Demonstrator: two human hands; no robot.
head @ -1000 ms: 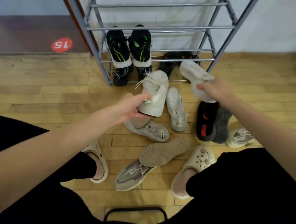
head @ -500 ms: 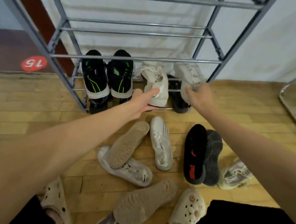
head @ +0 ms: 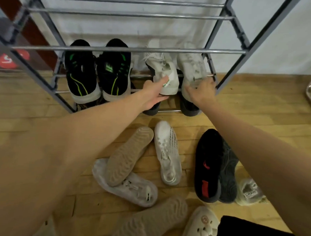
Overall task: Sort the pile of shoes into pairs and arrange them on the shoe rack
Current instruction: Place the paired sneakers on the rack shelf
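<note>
- White sneakers [head: 167, 77] [head: 191, 66] sit side by side at the shoe rack's [head: 129, 50] right end.
- Left hand [head: 154, 95] grips one heel.
- Right hand [head: 201, 91] grips the other.

Shiny metal shoe rack [head: 129, 50], matt wooden plank floor [head: 268, 107], white knit-cloth sneakers [head: 167, 77], ridged rubber sole [head: 130, 155].

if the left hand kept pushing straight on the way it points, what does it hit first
Probably only the white sneaker that the left hand already grips, sliding deeper onto the shoe rack. Beyond it hangs the white backdrop; depth is unclear.
</note>
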